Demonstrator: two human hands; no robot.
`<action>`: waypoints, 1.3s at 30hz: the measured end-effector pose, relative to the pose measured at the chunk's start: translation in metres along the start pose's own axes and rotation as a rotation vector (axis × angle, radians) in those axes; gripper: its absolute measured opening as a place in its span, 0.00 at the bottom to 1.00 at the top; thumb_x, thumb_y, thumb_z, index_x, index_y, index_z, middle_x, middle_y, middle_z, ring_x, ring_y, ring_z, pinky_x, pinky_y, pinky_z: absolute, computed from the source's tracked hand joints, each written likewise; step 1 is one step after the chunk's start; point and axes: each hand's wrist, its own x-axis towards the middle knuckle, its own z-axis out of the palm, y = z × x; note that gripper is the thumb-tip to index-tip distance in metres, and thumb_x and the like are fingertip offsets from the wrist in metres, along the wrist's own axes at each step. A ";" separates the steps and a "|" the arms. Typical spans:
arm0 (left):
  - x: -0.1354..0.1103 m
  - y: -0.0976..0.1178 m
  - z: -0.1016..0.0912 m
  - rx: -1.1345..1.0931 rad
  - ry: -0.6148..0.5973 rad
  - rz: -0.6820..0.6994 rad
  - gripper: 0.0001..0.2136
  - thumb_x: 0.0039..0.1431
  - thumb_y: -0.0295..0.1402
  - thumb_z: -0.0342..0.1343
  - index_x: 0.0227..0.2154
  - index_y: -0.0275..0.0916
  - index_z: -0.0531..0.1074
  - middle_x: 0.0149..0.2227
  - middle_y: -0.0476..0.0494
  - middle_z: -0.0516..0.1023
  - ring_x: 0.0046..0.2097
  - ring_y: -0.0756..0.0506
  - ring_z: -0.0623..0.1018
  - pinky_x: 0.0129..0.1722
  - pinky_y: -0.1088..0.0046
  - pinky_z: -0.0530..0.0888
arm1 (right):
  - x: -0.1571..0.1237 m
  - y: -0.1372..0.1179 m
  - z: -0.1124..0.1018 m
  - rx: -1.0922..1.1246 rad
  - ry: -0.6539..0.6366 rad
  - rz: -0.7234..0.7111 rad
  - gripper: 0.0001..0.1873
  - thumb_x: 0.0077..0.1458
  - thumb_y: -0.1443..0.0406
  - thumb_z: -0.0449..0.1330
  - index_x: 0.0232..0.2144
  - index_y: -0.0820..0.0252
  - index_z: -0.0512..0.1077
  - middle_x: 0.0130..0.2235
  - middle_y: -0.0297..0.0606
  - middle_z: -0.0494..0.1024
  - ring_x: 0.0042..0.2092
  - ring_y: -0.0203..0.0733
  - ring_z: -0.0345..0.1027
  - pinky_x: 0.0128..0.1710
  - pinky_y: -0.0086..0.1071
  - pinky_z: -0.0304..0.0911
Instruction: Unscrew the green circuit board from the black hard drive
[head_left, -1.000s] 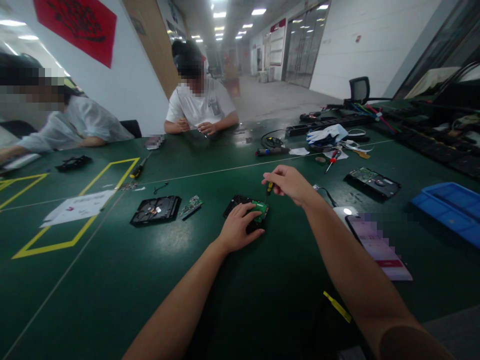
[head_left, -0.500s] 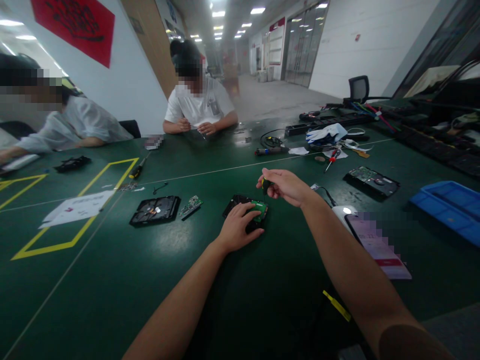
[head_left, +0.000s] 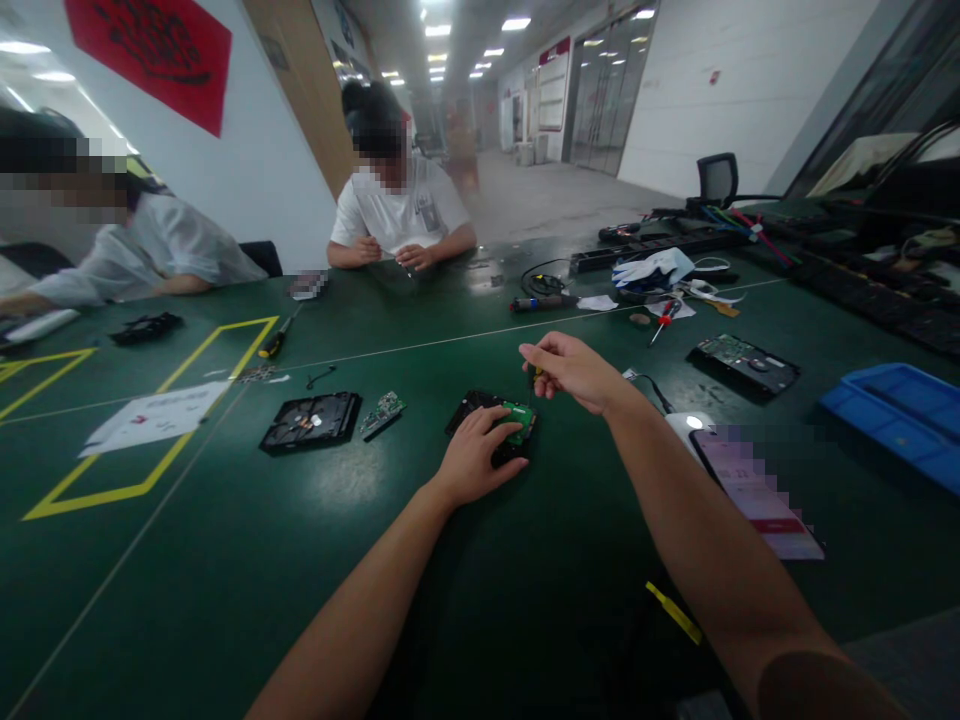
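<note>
A black hard drive (head_left: 471, 408) with a green circuit board (head_left: 519, 419) on top lies on the green table in front of me. My left hand (head_left: 472, 458) rests flat on its near side, fingers pressing it down. My right hand (head_left: 571, 370) is closed around the handle of a small screwdriver (head_left: 532, 381), held upright above the circuit board's far right corner. The tip is hidden by my fingers and too small to make out.
A second opened drive (head_left: 311, 418) and a loose circuit board (head_left: 382, 412) lie to the left, beside a paper sheet (head_left: 154, 414) in a yellow-taped box. Another drive (head_left: 745, 361), a blue tray (head_left: 904, 410) and tools lie to the right. Two people sit across the table.
My right hand has turned slightly on the screwdriver and stayed above the circuit board. The left hand and the drive have not moved.
</note>
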 end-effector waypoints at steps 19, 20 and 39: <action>0.001 0.000 0.000 -0.021 0.008 0.009 0.27 0.61 0.48 0.63 0.61 0.47 0.70 0.63 0.38 0.70 0.64 0.33 0.71 0.65 0.44 0.68 | -0.001 -0.003 0.000 -0.119 0.031 -0.060 0.14 0.64 0.55 0.62 0.31 0.56 0.69 0.36 0.41 0.81 0.25 0.35 0.70 0.22 0.33 0.61; 0.001 0.000 0.000 -0.023 0.011 0.010 0.27 0.61 0.48 0.63 0.61 0.47 0.70 0.62 0.37 0.70 0.64 0.33 0.71 0.65 0.44 0.68 | -0.001 -0.003 -0.001 -0.136 0.030 -0.064 0.14 0.64 0.55 0.62 0.31 0.56 0.70 0.35 0.40 0.80 0.25 0.35 0.70 0.23 0.33 0.62; 0.001 0.001 -0.001 -0.014 -0.008 0.003 0.27 0.62 0.48 0.63 0.61 0.46 0.70 0.63 0.37 0.70 0.65 0.34 0.70 0.66 0.45 0.67 | -0.007 -0.013 0.002 -0.130 0.100 -0.039 0.06 0.61 0.61 0.63 0.33 0.56 0.71 0.39 0.41 0.82 0.29 0.36 0.63 0.27 0.33 0.58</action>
